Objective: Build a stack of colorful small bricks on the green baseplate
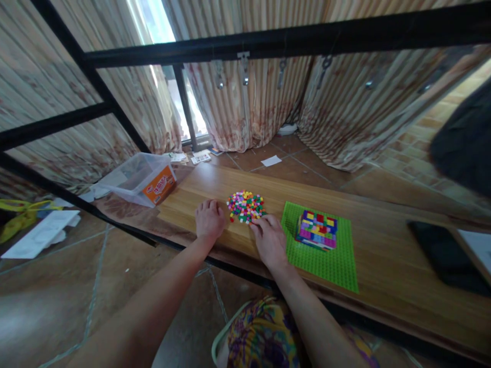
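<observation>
A loose pile of small multicoloured building bricks (245,205) lies on the wooden tabletop between my hands. My left hand (210,220) rests on the wood just left of the pile, fingers loosely bent and apparently holding nothing. At the pile's lower right edge, my right hand (270,239) has its thumb and index finger drawn together at the bricks; whatever is between the tips is too small to make out. Right of that hand lies a green studded baseplate (343,266). A block-shaped build of coloured bricks (317,230) stands on it.
A clear plastic bin (132,176) with an orange label stands at the table's left end. A dark phone or tablet (445,253) lies at the right. Black metal bars (245,48) cross above the table. Papers (271,161) lie on the tiled floor beyond.
</observation>
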### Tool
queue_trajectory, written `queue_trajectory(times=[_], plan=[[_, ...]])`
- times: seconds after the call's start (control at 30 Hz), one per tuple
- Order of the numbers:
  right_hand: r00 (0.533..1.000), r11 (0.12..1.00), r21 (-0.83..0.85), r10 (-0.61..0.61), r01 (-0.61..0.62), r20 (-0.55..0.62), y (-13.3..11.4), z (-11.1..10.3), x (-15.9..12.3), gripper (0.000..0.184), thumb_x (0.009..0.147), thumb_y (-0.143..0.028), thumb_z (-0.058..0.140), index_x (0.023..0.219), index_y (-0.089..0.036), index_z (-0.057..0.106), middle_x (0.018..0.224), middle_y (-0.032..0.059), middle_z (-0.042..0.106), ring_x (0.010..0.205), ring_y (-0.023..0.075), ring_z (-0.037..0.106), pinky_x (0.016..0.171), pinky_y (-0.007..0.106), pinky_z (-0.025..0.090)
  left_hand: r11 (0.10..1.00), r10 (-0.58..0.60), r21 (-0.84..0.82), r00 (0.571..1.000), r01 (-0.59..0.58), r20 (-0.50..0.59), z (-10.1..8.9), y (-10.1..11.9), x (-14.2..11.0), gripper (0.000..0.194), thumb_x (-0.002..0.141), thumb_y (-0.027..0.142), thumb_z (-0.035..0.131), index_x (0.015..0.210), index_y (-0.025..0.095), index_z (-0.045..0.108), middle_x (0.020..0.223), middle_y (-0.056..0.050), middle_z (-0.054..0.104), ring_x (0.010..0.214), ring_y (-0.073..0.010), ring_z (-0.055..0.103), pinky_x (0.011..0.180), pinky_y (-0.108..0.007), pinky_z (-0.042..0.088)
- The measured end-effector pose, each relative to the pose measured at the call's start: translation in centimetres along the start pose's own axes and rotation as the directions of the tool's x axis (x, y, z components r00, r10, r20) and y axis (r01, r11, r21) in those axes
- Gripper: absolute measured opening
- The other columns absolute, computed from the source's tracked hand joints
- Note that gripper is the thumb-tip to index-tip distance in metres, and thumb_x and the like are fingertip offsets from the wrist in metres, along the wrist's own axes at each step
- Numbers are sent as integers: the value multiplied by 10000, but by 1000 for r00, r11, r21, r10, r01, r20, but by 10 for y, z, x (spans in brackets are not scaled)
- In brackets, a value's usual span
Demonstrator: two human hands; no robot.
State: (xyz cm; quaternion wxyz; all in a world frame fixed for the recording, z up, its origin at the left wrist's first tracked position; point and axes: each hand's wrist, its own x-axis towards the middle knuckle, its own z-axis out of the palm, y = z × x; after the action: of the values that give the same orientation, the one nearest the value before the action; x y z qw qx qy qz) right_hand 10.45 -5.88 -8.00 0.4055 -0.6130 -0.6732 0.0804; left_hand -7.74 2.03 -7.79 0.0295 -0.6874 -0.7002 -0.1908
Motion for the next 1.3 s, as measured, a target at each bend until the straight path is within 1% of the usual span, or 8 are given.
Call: queue_trajectory(times=[0.13, 0.27, 0.53, 0.63, 0.83, 0.97, 1.13, 1.3], plan=[[1000, 983, 185, 11, -10, -4, -10, -20, -1, 208, 991, -297, 511, 968, -232, 707, 939, 65, 714, 883, 208, 667, 825, 338, 516, 1000, 9, 16, 1000, -9, -14, 2, -1, 2, 346, 928, 255, 438, 1158, 139, 669, 1214, -154, 664, 1143, -328, 565, 983, -451, 433], [990, 963, 270, 41, -4, -132, -5, -52, -3, 207, 974, -312, 544, 967, -225, 731, 929, 57, 743, 863, 194, 684, 800, 324, 526, 999, 9, 31, 1000, -8, -3, 0, -1, 2, 355, 931, 260, 434, 1164, 132, 668, 1222, -155, 662, 1146, -331, 565, 983, -452, 439], [881, 945, 234, 304, -230, -362, 64, -134, -12, 284, 908, -403, 572, 988, -198, 753, 940, 71, 731, 844, 219, 671, 784, 378, 525, 999, -2, 38, 1000, 2, 1, 0, 0, 3, 367, 933, 274, 434, 1180, 137, 669, 1239, -154, 660, 1163, -333, 564, 990, -455, 441], [889, 955, 114, 296, -273, -350, 83, -154, -20, 281, 887, -382, 566, 943, -182, 756, 867, 72, 713, 779, 215, 654, 734, 363, 511, 1000, -4, 27, 1000, 4, -1, -1, 1, 3, 374, 932, 271, 431, 1190, 137, 666, 1234, -155, 660, 1160, -330, 566, 993, -452, 440], [955, 972, -61, 209, -226, -212, 92, -155, -29, 306, 914, -394, 524, 940, -193, 754, 957, 90, 724, 853, 233, 669, 782, 374, 512, 1000, 4, 13, 1000, -4, -2, -1, 0, 4, 367, 926, 273, 428, 1164, 135, 671, 1224, -158, 662, 1166, -336, 559, 992, -463, 443], [962, 970, -114, 192, -217, -195, 90, -146, -25, 316, 914, -420, 520, 917, -204, 750, 929, 81, 738, 805, 223, 678, 776, 367, 519, 1000, 1, -2, 1000, -1, -1, -2, 1, 3, 372, 920, 271, 434, 1185, 146, 663, 1232, -156, 658, 1179, -330, 557, 1006, -464, 438], [939, 955, -107, 246, -278, -241, 89, -142, -21, 345, 881, -476, 536, 928, -206, 746, 863, 70, 750, 737, 218, 685, 737, 362, 527, 1000, 8, 8, 1000, -7, -6, -2, 1, 3, 370, 922, 275, 426, 1168, 144, 669, 1225, -154, 663, 1165, -334, 561, 995, -462, 441], [875, 912, 26, 401, -410, -273, 90, -138, -20, 386, 793, -536, 651, 932, -190, 748, 840, 83, 762, 729, 232, 700, 733, 369, 541, 1000, 13, 22, 1000, -13, 2, -2, 1, 3, 386, 931, 275, 411, 1184, 128, 663, 1228, -161, 662, 1160, -335, 560, 994, -464, 441]])
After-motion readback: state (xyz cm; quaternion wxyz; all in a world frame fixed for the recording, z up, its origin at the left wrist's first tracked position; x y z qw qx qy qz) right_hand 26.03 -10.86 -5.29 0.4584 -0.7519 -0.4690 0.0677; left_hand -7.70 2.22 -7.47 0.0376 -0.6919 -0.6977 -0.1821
